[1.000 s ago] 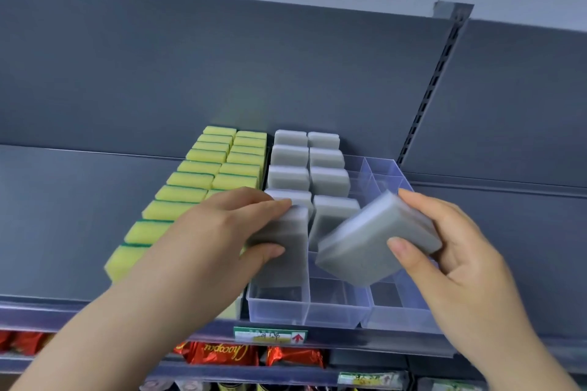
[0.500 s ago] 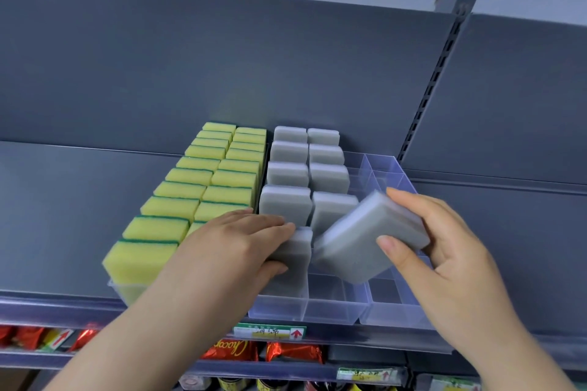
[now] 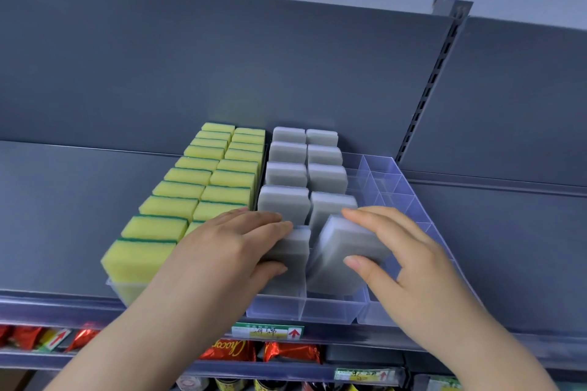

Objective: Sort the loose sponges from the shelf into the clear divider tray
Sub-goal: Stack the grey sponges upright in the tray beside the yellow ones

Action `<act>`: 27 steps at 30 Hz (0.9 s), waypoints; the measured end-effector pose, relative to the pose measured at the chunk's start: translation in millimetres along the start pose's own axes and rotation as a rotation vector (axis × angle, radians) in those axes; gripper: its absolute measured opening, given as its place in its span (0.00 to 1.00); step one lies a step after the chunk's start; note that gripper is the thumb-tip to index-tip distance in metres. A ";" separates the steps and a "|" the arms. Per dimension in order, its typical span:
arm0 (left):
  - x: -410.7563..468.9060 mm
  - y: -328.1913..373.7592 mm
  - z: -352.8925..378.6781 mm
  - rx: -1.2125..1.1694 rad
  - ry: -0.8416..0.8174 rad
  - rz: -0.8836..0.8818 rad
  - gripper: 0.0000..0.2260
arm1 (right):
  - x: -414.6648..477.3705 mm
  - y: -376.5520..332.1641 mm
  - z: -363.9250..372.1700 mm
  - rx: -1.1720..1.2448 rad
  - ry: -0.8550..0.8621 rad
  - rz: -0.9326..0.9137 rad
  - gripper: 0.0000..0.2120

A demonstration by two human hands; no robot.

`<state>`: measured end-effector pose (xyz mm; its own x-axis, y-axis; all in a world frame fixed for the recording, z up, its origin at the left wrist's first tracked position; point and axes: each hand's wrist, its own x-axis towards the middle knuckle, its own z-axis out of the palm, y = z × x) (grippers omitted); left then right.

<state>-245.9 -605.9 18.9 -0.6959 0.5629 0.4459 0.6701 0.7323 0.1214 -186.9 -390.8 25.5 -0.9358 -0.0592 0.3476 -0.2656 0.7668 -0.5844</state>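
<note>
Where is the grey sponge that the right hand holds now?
In the head view, the tilted grey sponge is in the right hand, at the tray's front, right of the left hand.

Red snack packet [image 3: 233, 351] reading "Choco", shelf price label [image 3: 268, 331] with red arrow, print illegible

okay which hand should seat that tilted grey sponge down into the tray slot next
Right. The right hand already holds the tilted grey sponge over the second grey column of the divider tray. The left hand is busy pressing another grey sponge in the neighbouring column.
</note>
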 end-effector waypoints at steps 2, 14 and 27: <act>-0.1 0.8 -0.5 0.000 0.002 -0.001 0.19 | 0.7 1.3 4.4 -0.055 -0.041 -0.019 0.22; -0.2 3.7 -2.3 0.011 0.029 0.020 0.18 | 2.6 6.7 12.6 -0.192 -0.116 -0.036 0.24; 32.4 -6.4 -35.1 0.087 0.067 0.078 0.19 | 36.1 1.4 -15.9 -0.147 0.028 -0.093 0.21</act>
<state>-263.6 -605.8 63.7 -0.6214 0.5949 0.5099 0.6950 0.7190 0.0081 -217.3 -381.7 48.9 -0.9012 -0.1181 0.4169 -0.3121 0.8444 -0.4355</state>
